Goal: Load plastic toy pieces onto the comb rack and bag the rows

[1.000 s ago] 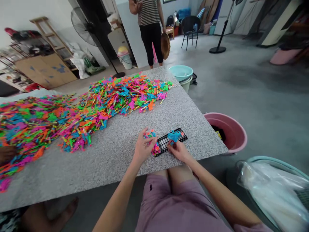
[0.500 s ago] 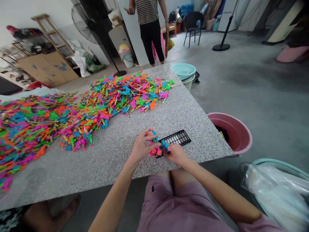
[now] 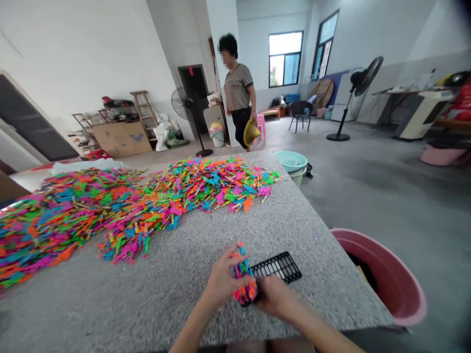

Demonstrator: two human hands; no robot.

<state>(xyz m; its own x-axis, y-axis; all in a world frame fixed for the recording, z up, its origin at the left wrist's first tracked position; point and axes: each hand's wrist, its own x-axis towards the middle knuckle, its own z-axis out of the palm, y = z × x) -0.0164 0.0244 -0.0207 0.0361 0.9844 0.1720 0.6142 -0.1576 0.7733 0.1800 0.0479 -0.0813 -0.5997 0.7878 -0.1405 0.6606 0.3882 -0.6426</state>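
Observation:
A black grid tray (image 3: 289, 267) lies on the grey speckled table near its front edge. Several small bright plastic toys (image 3: 243, 274), pink, orange, blue and green, stand packed together at the tray's left end. My left hand (image 3: 222, 279) curls its fingers around this cluster from the left, thumb across its near side. Just right of the cluster, over the tray's near edge, is my right hand (image 3: 274, 294). Motion smears its fingers, and I cannot make out anything in them.
A long heap of the same toys (image 3: 198, 189) covers the table's far and left parts. Beyond the right edge stand a pink tub (image 3: 386, 274) and a light-blue basin (image 3: 290, 159). A person (image 3: 239, 93) with a yellow conical hat (image 3: 251, 132) is behind the table.
My view has tilted up, showing more of the room. The blue toy in my right hand before is no longer distinct there. The person behind has turned sideways.

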